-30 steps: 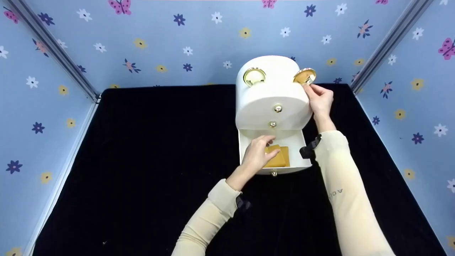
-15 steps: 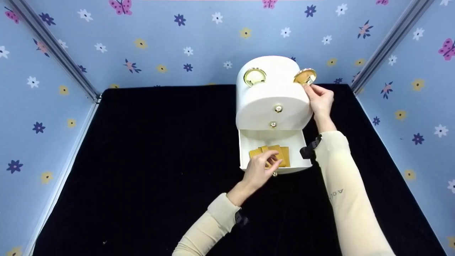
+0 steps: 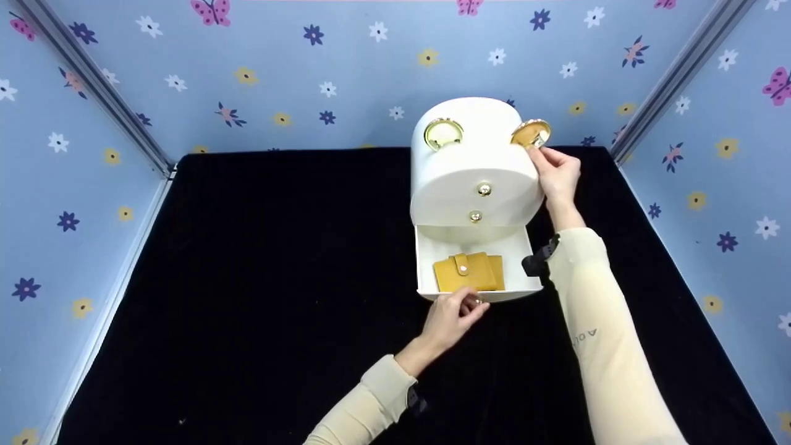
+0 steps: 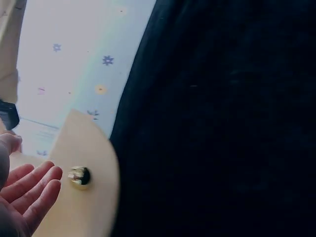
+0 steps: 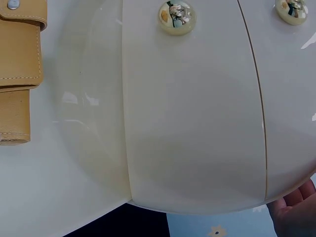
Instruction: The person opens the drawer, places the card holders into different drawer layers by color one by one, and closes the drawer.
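A white drawer box with two gold-rimmed ears stands at the back right, its bottom drawer pulled out. In the drawer lies a mustard wallet with a snap strap, overlapping another mustard leather piece. My left hand is at the drawer's front, near its gold knob. In the left wrist view its fingers are loosely bent and apart from the knob. My right hand grips the box's right side, thumb and forefinger at the base of the right ear.
Two more gold knobs sit on the upper drawer fronts, which are shut. A black cloth covers the table. Blue flowered panels stand behind and at both sides, with grey metal posts at the corners.
My left hand has drawn back from over the wallet to the drawer's front edge, leaving the wallet lying in view. The right hand and the box have stayed put.
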### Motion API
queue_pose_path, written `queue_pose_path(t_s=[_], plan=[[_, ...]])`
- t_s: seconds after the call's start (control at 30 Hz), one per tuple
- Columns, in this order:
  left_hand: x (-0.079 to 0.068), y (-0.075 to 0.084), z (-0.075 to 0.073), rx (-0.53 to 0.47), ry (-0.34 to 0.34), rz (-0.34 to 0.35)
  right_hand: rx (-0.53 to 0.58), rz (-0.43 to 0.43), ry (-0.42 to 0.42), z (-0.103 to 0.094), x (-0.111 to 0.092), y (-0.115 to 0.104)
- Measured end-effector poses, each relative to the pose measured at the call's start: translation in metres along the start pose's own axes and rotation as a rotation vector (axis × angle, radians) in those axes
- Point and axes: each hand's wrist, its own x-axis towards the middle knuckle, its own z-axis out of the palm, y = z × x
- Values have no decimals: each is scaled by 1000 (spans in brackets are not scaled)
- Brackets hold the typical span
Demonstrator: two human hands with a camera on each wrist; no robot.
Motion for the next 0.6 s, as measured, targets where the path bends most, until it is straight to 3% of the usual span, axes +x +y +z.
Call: queue_pose_path(t_s=[0.13,0.4,0.6], plan=[[-7,-7,6,24,-5,-67,14,-3,0,0,0,0],[-17,-16,16,210,19,-186,-3,-9,2,0,0,0],[-13,-13,19,251,-53,-299,9,2,-3,0,-1,-1]])
